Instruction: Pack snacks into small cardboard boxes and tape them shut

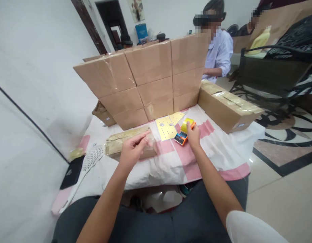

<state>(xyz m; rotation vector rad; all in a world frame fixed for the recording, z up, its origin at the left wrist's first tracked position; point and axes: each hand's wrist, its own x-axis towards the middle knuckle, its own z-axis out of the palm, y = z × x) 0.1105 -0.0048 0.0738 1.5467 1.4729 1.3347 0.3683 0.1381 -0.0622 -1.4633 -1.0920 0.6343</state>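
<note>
Your right hand [193, 134], at the centre of the frame, is closed on a small yellow roll [186, 124] that sits on the orange-and-blue device [182, 137], likely steadying it there. Your left hand [132, 148], left of centre, pinches the top edge of a long flat clear-wrapped packet [120, 143] with curled fingers, holding it in place on the pink-and-white cloth [209, 152]. Between your hands lie two pale yellow sheets with punched holes [166, 128]. Stacked cardboard boxes [146, 77] wall in the upper middle; another person [218, 54] sits behind them, upper right.
</note>
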